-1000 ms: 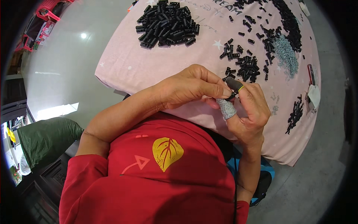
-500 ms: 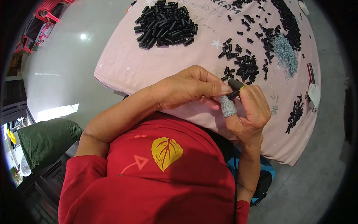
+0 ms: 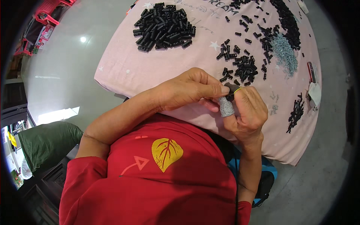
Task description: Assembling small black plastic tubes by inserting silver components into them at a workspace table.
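Note:
My left hand (image 3: 191,88) and my right hand (image 3: 248,112) meet over the near edge of the cloth-covered table. Between their fingertips is a small black plastic piece (image 3: 230,97), mostly hidden by the fingers. The left thumb and forefinger pinch toward it from the left. On my right thumb is a speckled grey wrap (image 3: 226,107), and a dark finger cover with a yellow rim (image 3: 232,88) sits on the right forefinger. Just beyond the hands lies a loose cluster of short black plastic pieces (image 3: 246,68).
A large heap of black cylinders (image 3: 165,30) lies at the far left of the pink cloth (image 3: 123,63). To the right are a silvery heap of tiny parts (image 3: 285,54), a long black heap (image 3: 287,24), thin black pieces (image 3: 296,114) and a red-handled tool (image 3: 311,72).
Both hands stay together, and the right hand has shifted slightly left. The black piece has turned a little and shows less between the fingers. The whole view has moved slightly.

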{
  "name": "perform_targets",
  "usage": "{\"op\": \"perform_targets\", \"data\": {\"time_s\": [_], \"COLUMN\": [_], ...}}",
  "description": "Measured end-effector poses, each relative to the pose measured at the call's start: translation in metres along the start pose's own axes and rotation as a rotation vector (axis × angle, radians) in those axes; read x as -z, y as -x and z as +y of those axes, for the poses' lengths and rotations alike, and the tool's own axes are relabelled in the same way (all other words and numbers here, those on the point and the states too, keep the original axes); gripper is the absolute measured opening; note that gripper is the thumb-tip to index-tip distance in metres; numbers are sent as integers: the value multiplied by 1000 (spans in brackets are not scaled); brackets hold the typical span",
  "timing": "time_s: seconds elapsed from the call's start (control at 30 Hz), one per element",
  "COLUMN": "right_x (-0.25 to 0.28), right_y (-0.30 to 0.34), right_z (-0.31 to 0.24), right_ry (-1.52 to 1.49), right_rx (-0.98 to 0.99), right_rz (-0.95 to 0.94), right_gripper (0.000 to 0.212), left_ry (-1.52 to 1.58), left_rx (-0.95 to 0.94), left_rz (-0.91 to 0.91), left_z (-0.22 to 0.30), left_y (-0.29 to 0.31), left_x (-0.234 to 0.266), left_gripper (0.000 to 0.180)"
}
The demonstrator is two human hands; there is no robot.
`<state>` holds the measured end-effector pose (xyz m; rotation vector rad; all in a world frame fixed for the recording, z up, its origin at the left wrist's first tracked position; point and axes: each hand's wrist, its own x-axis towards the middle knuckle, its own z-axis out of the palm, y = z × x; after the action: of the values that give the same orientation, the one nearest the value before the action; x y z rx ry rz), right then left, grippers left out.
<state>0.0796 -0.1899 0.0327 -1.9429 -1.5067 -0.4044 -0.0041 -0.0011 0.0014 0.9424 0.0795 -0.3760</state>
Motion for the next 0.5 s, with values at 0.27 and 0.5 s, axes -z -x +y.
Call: {"op": "perform_targets", "data": {"time_s": [0.27,0.5], "right_x": [-3,15], "right_y": [3,9], "right_z": [-5,-9], "right_ry": [-38,-50], "right_rx": [-45,-164], "right_rz": [33,27], "right_gripper": [26,39], "left_ry": [-102,-518], "left_rx": [-29,-317], "left_rz": [78,379], "left_z": [5,20], "left_y": [9,24], "left_x": [-10,12], "left_gripper": [21,21]}}
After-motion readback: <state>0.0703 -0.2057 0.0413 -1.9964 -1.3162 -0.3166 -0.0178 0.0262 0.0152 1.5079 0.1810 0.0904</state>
